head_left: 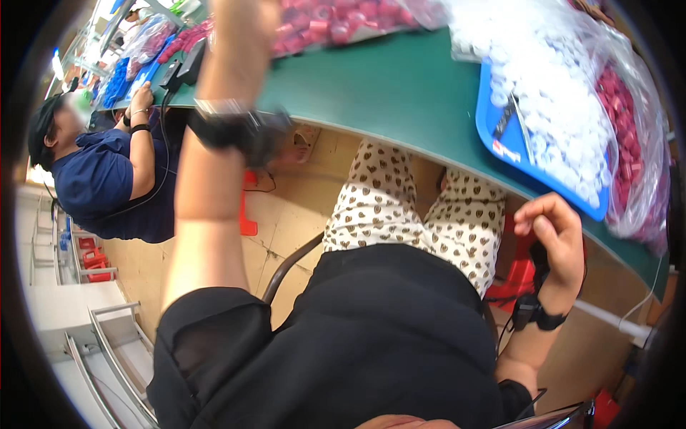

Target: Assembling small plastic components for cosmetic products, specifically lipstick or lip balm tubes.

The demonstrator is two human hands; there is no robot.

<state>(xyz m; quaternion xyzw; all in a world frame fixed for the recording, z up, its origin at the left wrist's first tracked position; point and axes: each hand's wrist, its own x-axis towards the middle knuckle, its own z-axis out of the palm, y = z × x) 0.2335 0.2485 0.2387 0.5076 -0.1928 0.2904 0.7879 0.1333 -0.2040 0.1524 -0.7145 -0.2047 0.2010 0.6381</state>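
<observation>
My left arm stretches up across the green table, and my left hand point(246, 25) is smeared by motion and cut off by the top edge; its fingers do not show. A heap of small pink-red cylindrical pieces point(321, 25) lies beside it. My right hand point(561, 239) is off the table's front edge, near a blue tray point(489, 107). Its fingers are loosely bent and apart from the thumb, with nothing visible between them. Small white round pieces point(564, 136) fill the tray, and a slim metal tool with a dark part point(525, 132) rests on them.
A clear plastic bag point(647, 164) with pink-red pieces lies right of the tray. At the left a co-worker point(107, 175) in dark blue sits with hands at the table. A black box with a cable point(189, 68) lies near my left forearm. Metal racks point(114, 343) stand lower left.
</observation>
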